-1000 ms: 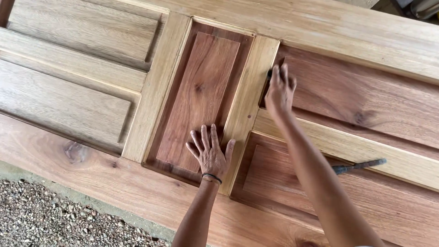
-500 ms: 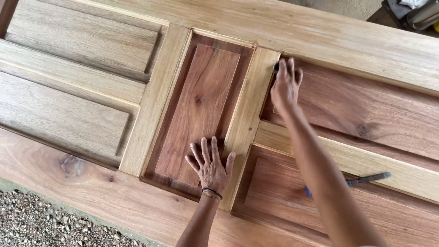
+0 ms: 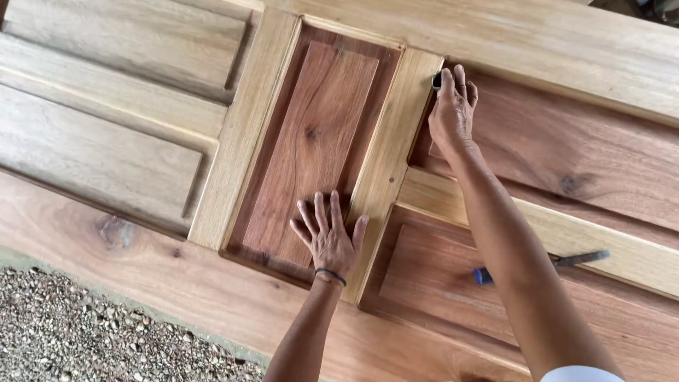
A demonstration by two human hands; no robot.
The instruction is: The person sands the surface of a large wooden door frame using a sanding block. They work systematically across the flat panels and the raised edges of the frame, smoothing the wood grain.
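Right hand sits up in the upper middle-right of the frame, fingers pressed together and curled over a small dark pad that only peeks out at the fingertips, so I can't tell exactly what it is. It's jammed right into the top left corner of the big reddish panel, where that panel meets the pale upright rail.

Left hand is lower, centre of the frame, fingers spread wide and lying flat on the bottom end of the narrow reddish raised panel, thumb reaching over onto the pale rail. There's a dark band round that wrist.

All of this is one big panelled wooden door lying flat. The panels on the left are much paler, greyish-tan. The right forearm crosses over a pale cross rail and the lower reddish panel, and it hides the middle of a tool with a blue handle and dark metal shaft lying there. Gravel ground shows in the lower left corner.
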